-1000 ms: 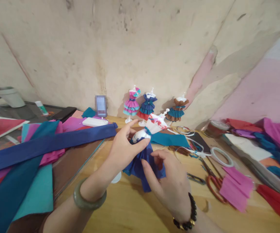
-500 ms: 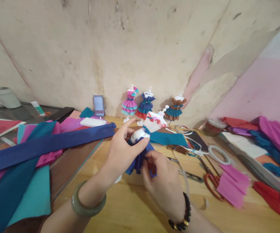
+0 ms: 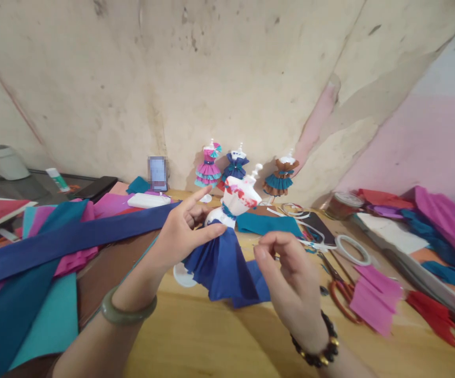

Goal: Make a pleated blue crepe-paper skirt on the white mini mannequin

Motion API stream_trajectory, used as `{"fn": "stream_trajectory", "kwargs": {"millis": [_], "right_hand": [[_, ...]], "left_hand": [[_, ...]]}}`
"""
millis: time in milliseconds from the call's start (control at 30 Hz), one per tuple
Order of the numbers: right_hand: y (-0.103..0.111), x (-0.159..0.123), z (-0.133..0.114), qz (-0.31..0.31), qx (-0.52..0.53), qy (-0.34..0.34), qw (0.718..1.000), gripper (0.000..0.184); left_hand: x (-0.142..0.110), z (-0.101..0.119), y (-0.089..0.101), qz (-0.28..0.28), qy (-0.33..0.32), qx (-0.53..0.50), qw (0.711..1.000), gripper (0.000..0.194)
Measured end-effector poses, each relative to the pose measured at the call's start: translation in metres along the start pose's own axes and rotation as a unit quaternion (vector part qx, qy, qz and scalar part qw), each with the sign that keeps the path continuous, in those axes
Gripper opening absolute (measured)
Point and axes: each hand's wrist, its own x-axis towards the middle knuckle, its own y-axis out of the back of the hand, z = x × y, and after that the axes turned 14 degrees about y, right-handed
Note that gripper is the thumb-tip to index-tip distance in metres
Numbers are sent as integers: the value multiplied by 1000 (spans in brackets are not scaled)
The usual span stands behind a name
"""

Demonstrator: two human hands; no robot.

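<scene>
My left hand (image 3: 190,226) grips a small white dress-form mannequin (image 3: 240,194), thumb across its waist and index finger stretched out. The mannequin leans to the right, with red and pink stains on its chest and a teal band at the waist. A pleated blue crepe-paper skirt (image 3: 219,262) hangs from its hips, and a loose length of the same blue paper trails rightward. Just right of the skirt is my right hand (image 3: 290,278), its fingers curled and thumb a little apart, nothing visible between them. A round white base (image 3: 184,275) shows under the skirt's left side.
Three dressed mannequins, one in pink (image 3: 208,168), stand along the wall. Paper strips, including a long blue one (image 3: 93,233), cover the left. Orange-handled scissors (image 3: 341,299), a roll of white tape (image 3: 352,249) and pink paper (image 3: 377,302) lie right. A phone (image 3: 157,173) stands behind.
My right hand has let go of the blue paper and moved right. The skirt now spreads into view, and the mannequin has shifted slightly left with my left hand.
</scene>
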Motion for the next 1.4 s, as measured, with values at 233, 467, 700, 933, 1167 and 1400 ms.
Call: {"fn": "stream_trajectory", "kwargs": {"millis": [233, 467, 700, 933, 1167, 1400], "right_hand": [[5, 20, 18, -155, 256, -219, 929, 36], [8, 21, 20, -186, 248, -244, 919, 43], [7, 21, 11, -155, 153, -188, 958, 35], [5, 21, 6, -128, 175, -197, 956, 32], [-1, 13, 13, -106, 181, -226, 951, 41], [0, 12, 13, -123, 133, -205, 962, 30]], "left_hand": [[-3, -6, 2, -106, 11, 9, 994, 106], [-2, -10, 3, -112, -3, 21, 993, 103], [-3, -6, 1, -91, -8, 24, 996, 96], [-3, -1, 4, -74, -13, 32, 997, 96], [-5, -2, 1, -86, -10, 51, 995, 94], [-4, -6, -6, -112, 31, 32, 993, 92]]}}
